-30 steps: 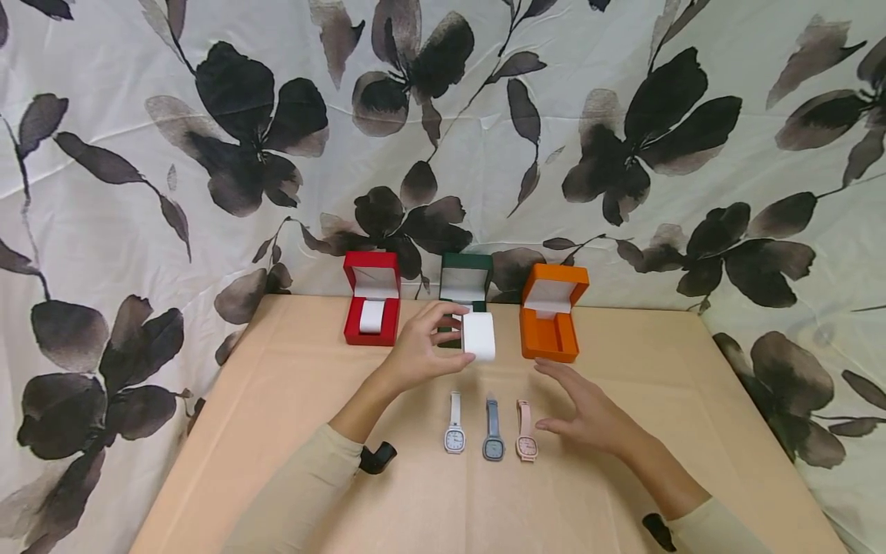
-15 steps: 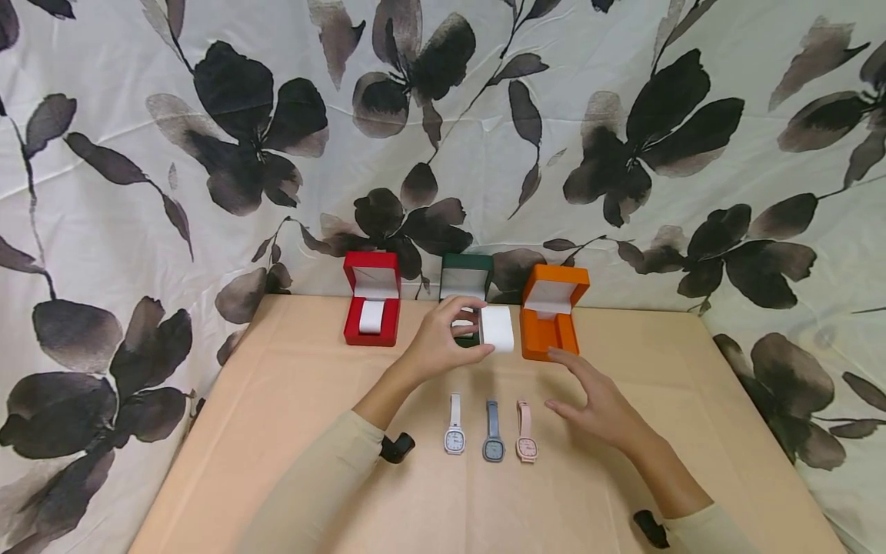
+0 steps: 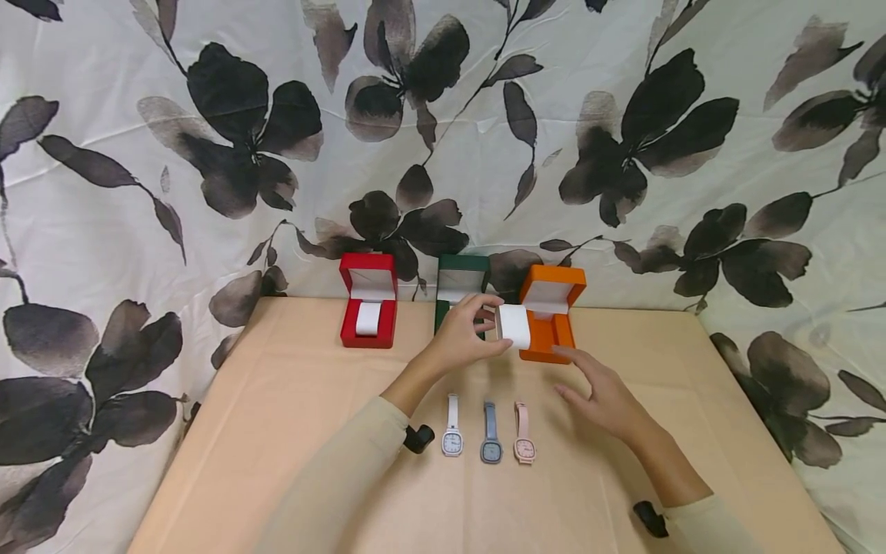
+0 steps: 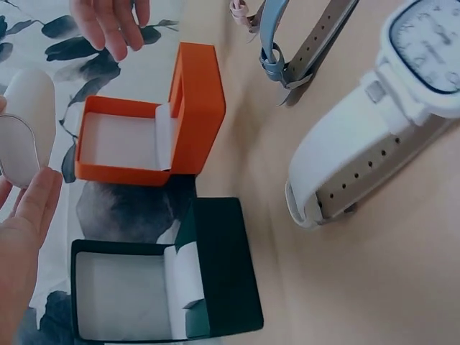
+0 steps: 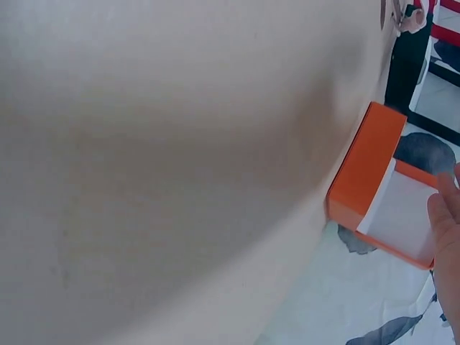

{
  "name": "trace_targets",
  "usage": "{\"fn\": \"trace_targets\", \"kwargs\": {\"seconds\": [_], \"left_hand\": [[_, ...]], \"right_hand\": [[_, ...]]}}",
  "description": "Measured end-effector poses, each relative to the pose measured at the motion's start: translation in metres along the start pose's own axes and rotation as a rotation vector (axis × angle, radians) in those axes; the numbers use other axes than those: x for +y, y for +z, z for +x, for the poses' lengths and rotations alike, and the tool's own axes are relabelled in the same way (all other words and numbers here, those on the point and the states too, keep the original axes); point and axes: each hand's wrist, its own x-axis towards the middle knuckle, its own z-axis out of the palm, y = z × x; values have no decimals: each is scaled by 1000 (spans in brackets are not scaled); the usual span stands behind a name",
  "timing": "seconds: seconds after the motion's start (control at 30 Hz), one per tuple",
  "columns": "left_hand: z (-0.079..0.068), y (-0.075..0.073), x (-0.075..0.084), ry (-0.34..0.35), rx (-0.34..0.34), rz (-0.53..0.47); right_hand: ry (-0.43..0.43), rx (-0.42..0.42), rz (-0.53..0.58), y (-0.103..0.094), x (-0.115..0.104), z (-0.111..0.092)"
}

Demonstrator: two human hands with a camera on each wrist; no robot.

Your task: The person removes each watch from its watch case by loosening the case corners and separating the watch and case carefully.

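My left hand (image 3: 465,332) pinches a white watch cushion (image 3: 515,326) between thumb and fingers, in front of the open orange watch box (image 3: 557,272). In the left wrist view the cushion's oval end (image 4: 18,149) shows. My right hand (image 3: 604,396) is held with loosely extended fingers near the orange box's front right corner and holds nothing. Nearer the person, a white watch (image 3: 452,442), a blue-grey watch (image 3: 491,450) and a pink watch (image 3: 524,449) lie in a row. The orange box's inside is partly hidden behind the cushion.
At the back stand an open red watch box (image 3: 368,261) with a white cushion (image 3: 368,318) in it and an open green watch box (image 4: 228,266), also with a white cushion (image 4: 189,277). Behind the table (image 3: 291,400) hangs a floral cloth (image 3: 526,31).
My left hand has moved right with the white cushion, from in front of the green box to the orange one. The right hand has shifted slightly right and away from the pink watch.
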Motion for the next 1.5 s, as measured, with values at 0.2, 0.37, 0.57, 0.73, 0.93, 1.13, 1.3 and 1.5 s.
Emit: {"fn": "trace_targets", "kwargs": {"seconds": [0.2, 0.37, 0.57, 0.73, 0.93, 1.13, 1.3, 1.5], "left_hand": [[14, 9, -5, -44, -8, 43], [27, 17, -8, -73, -21, 24], [41, 28, -14, -126, -38, -8], [49, 38, -19, -135, -46, 22], [56, 48, -29, -138, -45, 73], [70, 64, -42, -133, -48, 171], [82, 73, -44, -142, -52, 248], [93, 78, -49, -181, -72, 323]], "right_hand": [[-14, -1, -18, -8, 10, 0], [-30, 30, -20, -15, 21, 2], [1, 16, -8, -20, 31, 6], [40, 27, 14, -20, 39, 7], [79, 21, 20, -20, 44, 9], [84, 44, 18, -21, 55, 10], [103, 44, 40, -21, 65, 14], [103, 26, 76, -19, 79, 21]]}}
